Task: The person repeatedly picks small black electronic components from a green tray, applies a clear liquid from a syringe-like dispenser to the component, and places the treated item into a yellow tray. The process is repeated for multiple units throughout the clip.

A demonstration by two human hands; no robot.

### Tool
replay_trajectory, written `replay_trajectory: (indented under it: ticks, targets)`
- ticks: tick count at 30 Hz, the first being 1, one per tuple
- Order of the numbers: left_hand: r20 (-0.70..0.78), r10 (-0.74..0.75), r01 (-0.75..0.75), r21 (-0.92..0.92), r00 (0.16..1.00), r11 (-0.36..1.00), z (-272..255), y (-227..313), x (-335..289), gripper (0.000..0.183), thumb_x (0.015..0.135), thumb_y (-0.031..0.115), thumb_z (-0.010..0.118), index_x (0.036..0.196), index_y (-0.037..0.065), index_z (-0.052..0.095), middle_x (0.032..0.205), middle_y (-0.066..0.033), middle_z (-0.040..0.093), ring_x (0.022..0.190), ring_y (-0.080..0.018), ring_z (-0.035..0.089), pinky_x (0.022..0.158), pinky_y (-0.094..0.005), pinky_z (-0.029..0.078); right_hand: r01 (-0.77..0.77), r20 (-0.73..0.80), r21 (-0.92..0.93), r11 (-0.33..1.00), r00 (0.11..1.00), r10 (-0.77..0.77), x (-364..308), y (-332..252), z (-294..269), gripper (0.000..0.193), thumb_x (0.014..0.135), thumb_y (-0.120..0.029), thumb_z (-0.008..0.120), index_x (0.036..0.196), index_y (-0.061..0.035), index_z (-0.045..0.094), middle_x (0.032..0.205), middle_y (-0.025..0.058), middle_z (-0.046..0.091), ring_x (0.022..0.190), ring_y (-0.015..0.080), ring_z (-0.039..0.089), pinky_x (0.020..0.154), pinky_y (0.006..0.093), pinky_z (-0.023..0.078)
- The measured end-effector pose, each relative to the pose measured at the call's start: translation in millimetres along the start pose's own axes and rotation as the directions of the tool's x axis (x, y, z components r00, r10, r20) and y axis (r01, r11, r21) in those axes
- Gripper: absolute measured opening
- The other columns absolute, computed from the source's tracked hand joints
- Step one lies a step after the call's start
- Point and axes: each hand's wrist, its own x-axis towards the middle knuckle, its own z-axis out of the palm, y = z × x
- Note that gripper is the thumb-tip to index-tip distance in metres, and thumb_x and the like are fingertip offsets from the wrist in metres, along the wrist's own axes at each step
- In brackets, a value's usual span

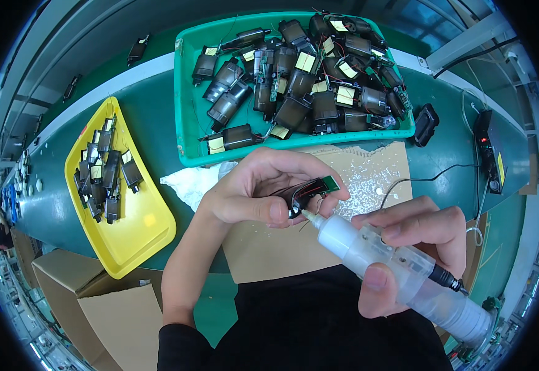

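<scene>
A small dark translucent device (305,193) with a green circuit board end and thin wires is pinched in the fingers of my left hand (248,188). Most of its body is hidden behind the fingers. My right hand (427,235) is wrapped around a translucent glue syringe (418,285) with a clear fitting and a black cable plug on its side. The syringe slants up to the left. Its narrow tip sits at the near end of the device; whether they touch I cannot tell. Below both hands lies a cardboard sheet (269,253) speckled with whitish spots.
Behind my hands, a green tray (182,117) holds many dark devices with pale stickers. A yellow tray (136,241) at left holds several more. White tissue (189,185) lies beside the cardboard. A black shell (427,125) and a black power box (484,151) with cables are at right.
</scene>
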Motion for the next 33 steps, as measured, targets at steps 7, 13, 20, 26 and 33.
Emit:
replay_trajectory:
  ticks: [7, 13, 20, 26, 33]
  targets:
    - [0.014, 0.008, -0.008, -0.01, 1.0, 1.0, 0.9, -0.7, 1.2, 0.069, 0.067, 0.042, 0.078, 0.102, -0.013, 0.055, 0.079, -0.0173, 0.057, 0.048, -0.0075, 0.045, 0.038, -0.0179, 0.033, -0.03, 0.028, -0.032, 0.999, 0.999, 0.031, 0.8, -5.2, -3.9, 0.037, 0.073, -0.014, 0.065, 0.093, -0.0011, 0.037, 0.083, 0.0192, 0.058, 0.074, 0.0177, 0.062, 0.065, 0.0234, 0.048]
    - [0.019, 0.026, -0.026, -0.006, 0.999, 1.0, -1.2, -2.6, 0.5, 0.069, 0.067, 0.04, 0.078, 0.103, -0.013, 0.055, 0.08, -0.0182, 0.058, 0.05, -0.0086, 0.047, 0.039, -0.0185, 0.034, -0.05, 0.029, -0.056, 0.997, 0.998, 0.052, -0.1, -8.4, -1.5, 0.038, 0.074, -0.014, 0.065, 0.094, -0.0009, 0.036, 0.084, 0.0194, 0.058, 0.075, 0.0187, 0.063, 0.067, 0.0243, 0.049]
    - [0.041, 0.044, -0.043, -0.018, 0.998, 0.999, -1.8, -2.3, 1.0, 0.068, 0.067, 0.04, 0.078, 0.102, -0.013, 0.056, 0.082, -0.0186, 0.058, 0.053, -0.0108, 0.05, 0.04, -0.0197, 0.035, -0.059, 0.01, -0.023, 0.998, 0.998, 0.059, -1.7, -8.6, 0.6, 0.038, 0.074, -0.015, 0.065, 0.093, -0.0003, 0.035, 0.082, 0.0183, 0.054, 0.076, 0.0211, 0.064, 0.068, 0.0268, 0.051]
    - [0.068, 0.049, -0.046, -0.042, 0.997, 0.998, -4.3, -3.3, -0.2, 0.066, 0.067, 0.037, 0.078, 0.104, -0.014, 0.056, 0.084, -0.0196, 0.058, 0.06, -0.0134, 0.052, 0.042, -0.0202, 0.037, -0.034, -0.02, 0.012, 0.999, 0.999, 0.034, -1.5, -6.6, 3.5, 0.038, 0.075, -0.017, 0.065, 0.092, -0.0002, 0.036, 0.082, 0.0183, 0.054, 0.072, 0.02, 0.063, 0.066, 0.0245, 0.049]
    - [0.076, 0.044, -0.042, -0.033, 0.996, 0.999, -5.8, -4.0, -1.0, 0.066, 0.067, 0.035, 0.079, 0.104, -0.015, 0.056, 0.086, -0.0208, 0.059, 0.065, -0.0161, 0.055, 0.045, -0.0208, 0.038, -0.047, -0.011, 0.035, 0.998, 0.999, 0.048, -3.4, -6.0, 1.8, 0.038, 0.075, -0.018, 0.065, 0.091, -0.0003, 0.036, 0.083, 0.0188, 0.053, 0.072, 0.0214, 0.063, 0.066, 0.0264, 0.051]
